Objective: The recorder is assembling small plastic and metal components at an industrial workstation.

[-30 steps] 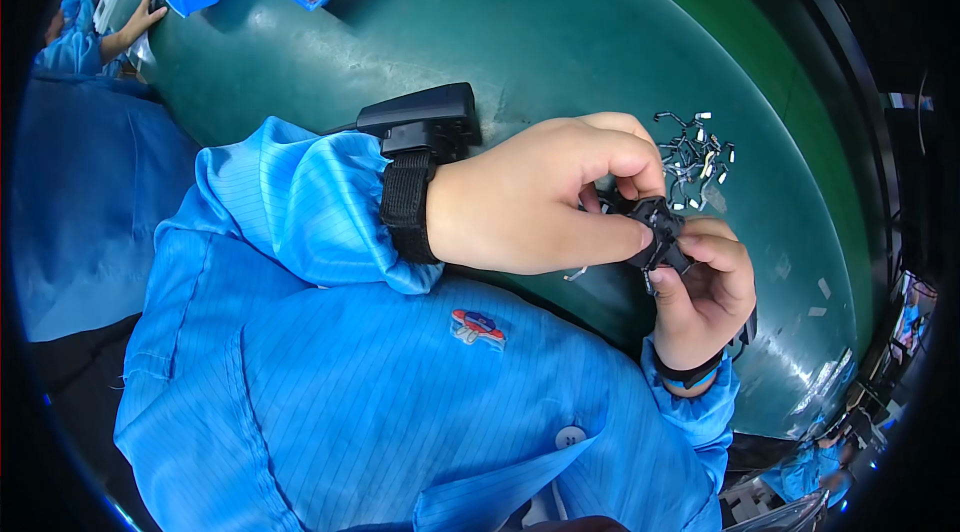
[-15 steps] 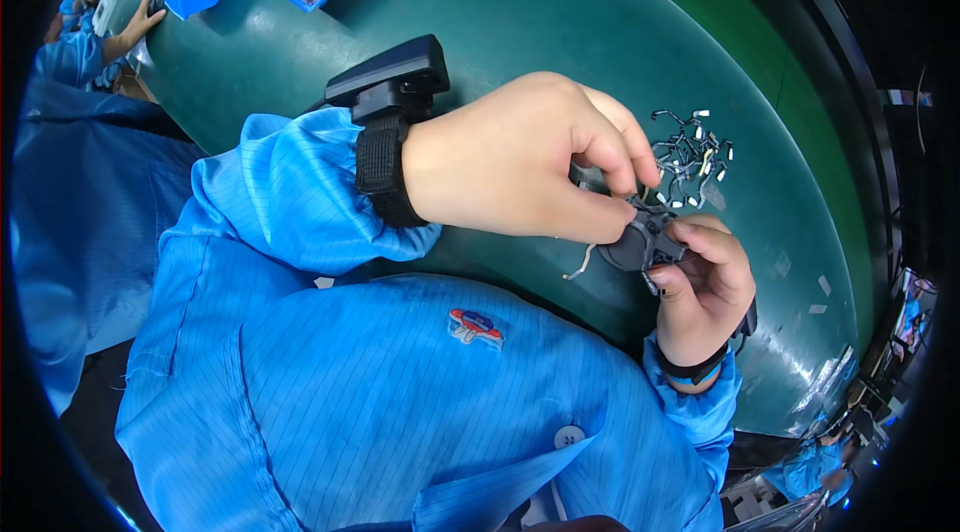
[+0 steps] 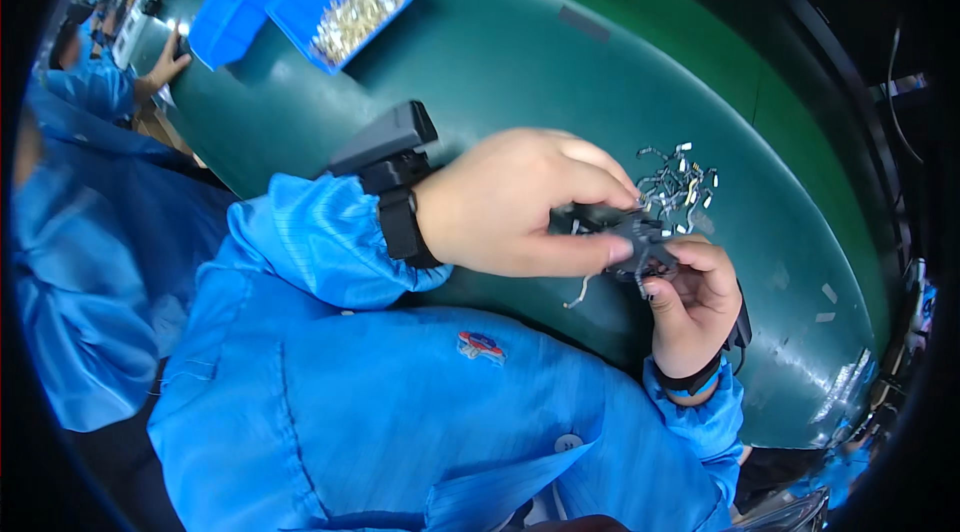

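Both hands meet over a small dark plastic part (image 3: 640,240) with short wires on it. My left hand (image 3: 525,202) comes from the left, its thumb and fingers closed on the part's near left side. From the lower right, my right hand (image 3: 695,304) pinches the other side between thumb and fingers. A pale wire end (image 3: 578,294) hangs from the part below my left thumb. The fingers hide much of the part, and its exact kind does not show. Just beyond lies a loose pile of short dark cables with white connectors (image 3: 682,182).
On the green table (image 3: 500,62), a blue bin (image 3: 290,7) full of small pale pieces stands at the upper left. Beside it is another blue bin (image 3: 228,20). A co-worker's hand (image 3: 165,62) rests near it. A black device (image 3: 385,137) is strapped to my left wrist.
The whole view has shifted, so the bins show lower in the picture. My left fingers have moved on the dark part, which stays held between both hands.
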Available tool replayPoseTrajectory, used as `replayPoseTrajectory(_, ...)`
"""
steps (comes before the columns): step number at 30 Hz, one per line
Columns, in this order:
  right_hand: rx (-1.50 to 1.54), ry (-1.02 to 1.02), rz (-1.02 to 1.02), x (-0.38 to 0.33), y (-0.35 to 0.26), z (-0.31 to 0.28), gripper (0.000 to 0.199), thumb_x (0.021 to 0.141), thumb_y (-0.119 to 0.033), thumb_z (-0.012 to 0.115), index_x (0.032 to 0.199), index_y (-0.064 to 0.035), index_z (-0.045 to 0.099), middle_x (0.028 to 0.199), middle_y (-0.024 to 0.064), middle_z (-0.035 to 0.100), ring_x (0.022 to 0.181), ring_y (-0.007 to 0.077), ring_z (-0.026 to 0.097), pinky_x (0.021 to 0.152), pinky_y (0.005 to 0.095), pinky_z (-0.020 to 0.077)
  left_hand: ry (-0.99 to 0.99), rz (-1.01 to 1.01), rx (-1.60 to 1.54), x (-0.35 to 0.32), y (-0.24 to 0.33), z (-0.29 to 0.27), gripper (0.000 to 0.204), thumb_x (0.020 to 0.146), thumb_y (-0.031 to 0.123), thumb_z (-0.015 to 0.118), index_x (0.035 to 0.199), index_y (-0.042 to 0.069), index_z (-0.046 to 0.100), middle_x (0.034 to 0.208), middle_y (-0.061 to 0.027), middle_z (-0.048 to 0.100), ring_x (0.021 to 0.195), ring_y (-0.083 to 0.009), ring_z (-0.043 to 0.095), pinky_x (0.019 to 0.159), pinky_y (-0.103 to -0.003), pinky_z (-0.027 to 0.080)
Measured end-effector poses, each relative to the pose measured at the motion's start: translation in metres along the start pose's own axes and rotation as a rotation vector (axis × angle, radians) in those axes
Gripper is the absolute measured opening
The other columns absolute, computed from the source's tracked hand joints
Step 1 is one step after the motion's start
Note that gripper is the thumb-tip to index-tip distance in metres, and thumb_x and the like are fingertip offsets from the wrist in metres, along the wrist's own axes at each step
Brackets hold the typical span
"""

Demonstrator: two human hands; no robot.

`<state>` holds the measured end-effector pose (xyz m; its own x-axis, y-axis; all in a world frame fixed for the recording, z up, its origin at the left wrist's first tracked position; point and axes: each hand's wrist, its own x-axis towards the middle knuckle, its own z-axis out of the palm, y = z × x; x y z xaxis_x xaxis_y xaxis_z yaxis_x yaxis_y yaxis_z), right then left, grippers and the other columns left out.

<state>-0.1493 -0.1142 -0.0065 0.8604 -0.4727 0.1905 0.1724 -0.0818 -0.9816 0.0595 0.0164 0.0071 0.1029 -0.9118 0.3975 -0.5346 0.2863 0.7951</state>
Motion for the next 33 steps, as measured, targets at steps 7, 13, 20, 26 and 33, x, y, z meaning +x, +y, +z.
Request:
replayPoseTrajectory(7, 0.122, 0.100, 0.045, 0.001, -0.005, 0.003, 0.060, 0.080, 0.008, 0.070, 0.134, -0.0015, 0.043, 0.138, 0.0161, 0.046, 0.130, 0.0279, 0.046, 0.102, 0.0387, 0.0440, -0.123, -0.274, -0.223, 0.005, 0.002, 0.020, 0.024, 0.080, 0.009, 0.078, 0.075, 0.000, 0.057, 0.080, -0.0073, 0.056, 0.067, -0.0159, 0.057, 0.057, -0.028, 0.045)
replayPoseTrajectory(13, 0.018, 0.164, 0.028, 0.009, -0.008, 0.000, 0.074, 0.077, 0.001, 0.071, 0.142, -0.0046, 0.037, 0.152, 0.0151, 0.033, 0.141, 0.0276, 0.032, 0.110, 0.0430, 0.0321, 0.472, -0.258, -0.041, 0.067, -0.081, -0.014, 0.010, 0.086, 0.008, 0.071, 0.089, 0.001, 0.065, 0.090, -0.0005, 0.063, 0.086, -0.0112, 0.060, 0.078, -0.027, 0.049)
replayPoseTrajectory(20, -0.236, 0.080, -0.070, 0.012, -0.006, -0.008, 0.040, 0.078, -0.004, 0.073, 0.116, -0.0032, 0.062, 0.135, 0.0166, 0.054, 0.131, 0.0336, 0.046, 0.109, 0.0439, 0.0334, 0.451, -0.395, 0.332, 0.140, -0.142, -0.062, 0.024, 0.082, 0.021, 0.077, 0.084, -0.002, 0.070, 0.072, -0.0047, 0.061, 0.065, -0.0139, 0.055, 0.063, -0.029, 0.045)
replayPoseTrajectory(26, -0.250, 0.059, -0.128, 0.017, -0.007, -0.005, 0.028, 0.076, -0.004, 0.074, 0.103, -0.0035, 0.066, 0.128, 0.0151, 0.060, 0.128, 0.0356, 0.048, 0.107, 0.0447, 0.0359, 0.343, -0.608, 0.351, 0.129, -0.155, -0.077, 0.038, 0.080, 0.026, 0.078, 0.098, -0.006, 0.069, 0.084, -0.0114, 0.068, 0.072, -0.0199, 0.065, 0.073, -0.033, 0.053)
replayPoseTrajectory(33, -0.156, 0.084, -0.081, 0.008, -0.005, 0.000, 0.011, 0.081, 0.003, 0.063, 0.092, 0.0006, 0.064, 0.110, 0.0134, 0.065, 0.115, 0.0298, 0.054, 0.102, 0.0417, 0.0393, 0.782, -0.277, 0.418, 0.130, -0.128, -0.053, 0.059, 0.072, 0.018, 0.080, 0.119, 0.000, 0.050, 0.122, -0.0171, 0.039, 0.100, -0.0295, 0.058, 0.089, -0.038, 0.051)
